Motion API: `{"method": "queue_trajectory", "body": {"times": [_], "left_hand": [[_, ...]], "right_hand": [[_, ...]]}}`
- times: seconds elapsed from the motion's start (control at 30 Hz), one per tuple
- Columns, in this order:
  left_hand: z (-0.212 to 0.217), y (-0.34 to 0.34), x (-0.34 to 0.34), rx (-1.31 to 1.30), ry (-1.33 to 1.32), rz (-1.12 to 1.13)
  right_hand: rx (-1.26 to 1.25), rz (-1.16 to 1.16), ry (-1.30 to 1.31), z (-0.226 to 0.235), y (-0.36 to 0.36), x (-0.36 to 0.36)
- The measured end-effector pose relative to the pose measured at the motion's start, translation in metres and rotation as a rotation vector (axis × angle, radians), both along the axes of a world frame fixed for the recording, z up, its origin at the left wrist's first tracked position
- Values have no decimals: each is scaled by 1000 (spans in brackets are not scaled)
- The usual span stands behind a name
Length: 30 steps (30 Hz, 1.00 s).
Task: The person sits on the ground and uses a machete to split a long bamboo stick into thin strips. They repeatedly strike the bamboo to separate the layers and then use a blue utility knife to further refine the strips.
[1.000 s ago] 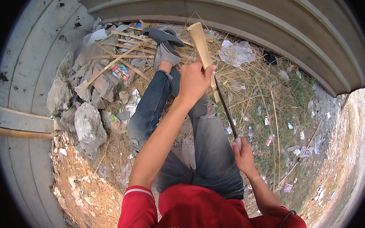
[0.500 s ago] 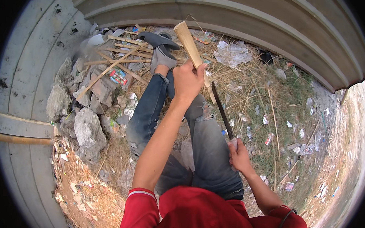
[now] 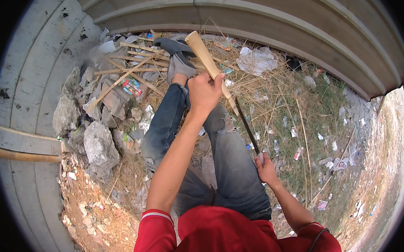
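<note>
My left hand [image 3: 204, 91] is wrapped round the middle of a pale wooden piece [image 3: 201, 52], thick and squared at its far end and tapering toward me. It is held tilted above my bent knees. In my right hand [image 3: 266, 168] is a knife [image 3: 247, 124] with a long, narrow dark blade; the fingers close round its light-coloured handle. The blade points away from me, and its tip is beside the thin end of the wood. Whether the blade touches the wood I cannot tell.
Several wooden sticks [image 3: 128, 70] lie past my feet, near grey rocks [image 3: 99, 144] on the left. A corrugated metal wall [image 3: 260, 20] curves across the far side, with a grey panel wall [image 3: 37, 87] at left. Litter and dry grass [image 3: 286, 116] cover the ground.
The wooden piece and my left hand have shifted slightly left and nearer to me. The knife tip has dropped a little toward me, alongside the wood's thin end.
</note>
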<state>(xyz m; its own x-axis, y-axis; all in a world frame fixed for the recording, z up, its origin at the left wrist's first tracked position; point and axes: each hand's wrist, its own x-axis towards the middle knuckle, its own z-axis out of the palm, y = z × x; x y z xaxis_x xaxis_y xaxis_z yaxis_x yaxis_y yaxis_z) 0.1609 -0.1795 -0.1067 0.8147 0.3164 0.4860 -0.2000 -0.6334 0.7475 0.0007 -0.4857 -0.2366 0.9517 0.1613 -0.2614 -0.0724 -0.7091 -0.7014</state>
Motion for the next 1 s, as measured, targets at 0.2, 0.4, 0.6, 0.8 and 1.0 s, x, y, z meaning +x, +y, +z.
{"method": "queue_trajectory", "body": {"times": [0.2,0.4,0.6,0.8,1.0], "left_hand": [[5,-2,-4,50,-6,85],[0,-8,12,12,-16,72],[5,0,13,-1,10,116],[-4,3,2,-34,23,124],[3,-7,8,-32,59,85]], "right_hand": [[152,2,71,84,8,40],[252,-58,-81,42,16,6],[-15,-48,-60,-86,-28,22],[278,-53,-159,68,15,33],[177,-59,-24,-51,2,13]]}}
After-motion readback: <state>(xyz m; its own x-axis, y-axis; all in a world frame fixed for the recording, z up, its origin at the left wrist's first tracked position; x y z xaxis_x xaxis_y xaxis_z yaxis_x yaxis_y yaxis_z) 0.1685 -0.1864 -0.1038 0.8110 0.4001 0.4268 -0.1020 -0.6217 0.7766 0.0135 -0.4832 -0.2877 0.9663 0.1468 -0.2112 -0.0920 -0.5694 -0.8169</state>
